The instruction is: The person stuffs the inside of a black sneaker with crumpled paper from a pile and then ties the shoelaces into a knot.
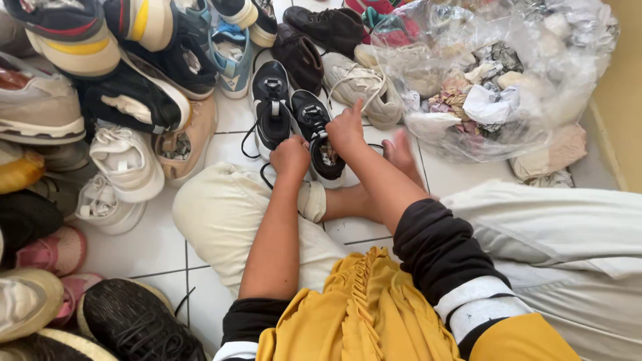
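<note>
- Head view: person sits on tiled floor [160,247], legs folded, both hands on a pair of black sneakers just ahead of the knee.
- Left hand [289,157] curled shut at the heel of the right-side black sneaker [319,137]; looks pinched on a black lace [265,175], grip itself hidden.
- Right hand [346,128] rests on that sneaker's opening, index finger pointing up, other fingers bent; whether it clamps anything cannot be told.
- Other black sneaker [271,110] touches it on the left side.
- Risk: loose lace trails over the trouser knee; a tug could drag the shoe or snag.
- Risk: shoe pile [127,100] crowds close on the left; an elbow swing could topple it.
- Risk: clear plastic bag [495,80] of crumpled paper sits near; pair could get mixed up.
</note>
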